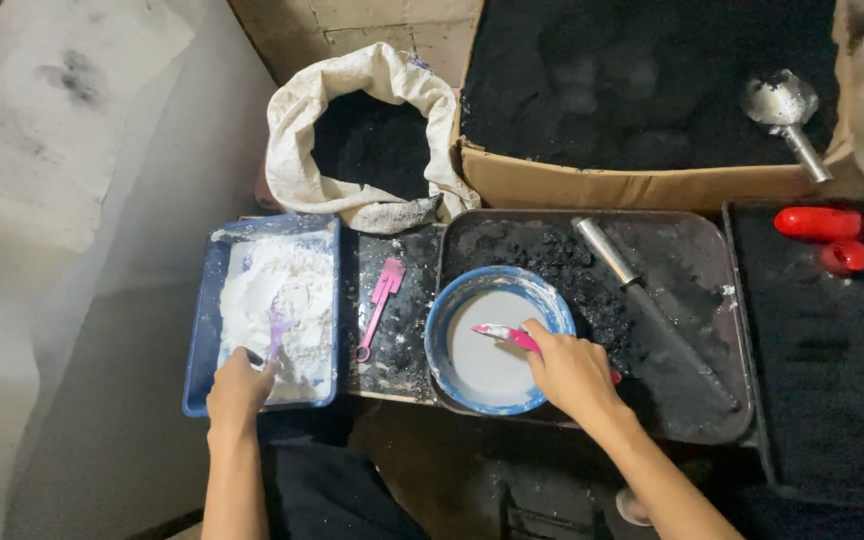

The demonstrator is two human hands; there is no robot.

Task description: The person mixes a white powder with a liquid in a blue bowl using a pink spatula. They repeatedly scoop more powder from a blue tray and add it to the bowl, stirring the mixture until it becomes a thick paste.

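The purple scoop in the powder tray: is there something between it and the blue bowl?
Yes. Between the purple scoop and the blue bowl lies a pink spatula on a dark, powder-dusted strip; the tray wall also stands between.

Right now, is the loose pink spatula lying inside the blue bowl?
No, the loose pink spatula lies on the dark surface between the blue tray and the blue bowl.

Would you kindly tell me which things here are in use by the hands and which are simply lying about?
In use:
left hand on purple scoop in blue tray of white powder
right hand holding pink spatula in blue bowl

Lying about:
second pink spatula
cloth sack
metal scoop
red pieces
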